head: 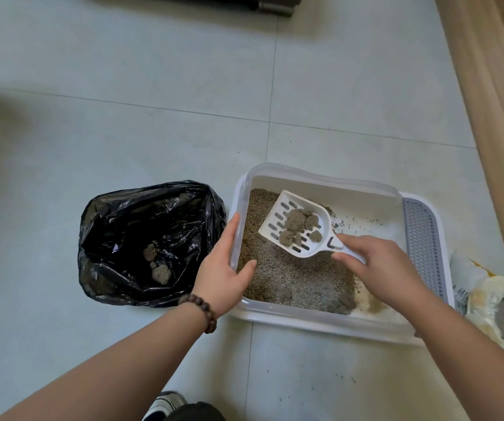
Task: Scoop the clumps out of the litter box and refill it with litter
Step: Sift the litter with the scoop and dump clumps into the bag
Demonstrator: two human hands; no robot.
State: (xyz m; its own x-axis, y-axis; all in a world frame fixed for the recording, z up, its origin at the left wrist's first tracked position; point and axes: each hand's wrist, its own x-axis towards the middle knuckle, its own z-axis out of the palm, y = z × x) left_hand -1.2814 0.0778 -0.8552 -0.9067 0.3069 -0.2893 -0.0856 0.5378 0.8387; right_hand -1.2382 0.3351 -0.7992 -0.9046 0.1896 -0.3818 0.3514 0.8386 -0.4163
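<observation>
A white litter box (pixel 320 322) sits on the tiled floor, with grey-brown litter (pixel 299 278) heaped toward its left side. My right hand (pixel 378 268) grips the handle of a white slotted scoop (pixel 278 208), held above the litter. Several clumps (pixel 298 221) lie in the scoop. My left hand (pixel 225 268) grips the box's left rim, thumb inside. A black trash bag (pixel 123 214) stands open to the left of the box, with a few clumps (pixel 159 271) at its bottom.
A grey grated step (pixel 424 247) forms the box's right end. An open litter sack (pixel 499 311) lies at the right edge. A tan curtain (pixel 493 86) hangs at the right. My shoe (pixel 165 404) shows at the bottom. Stray granules dot the floor.
</observation>
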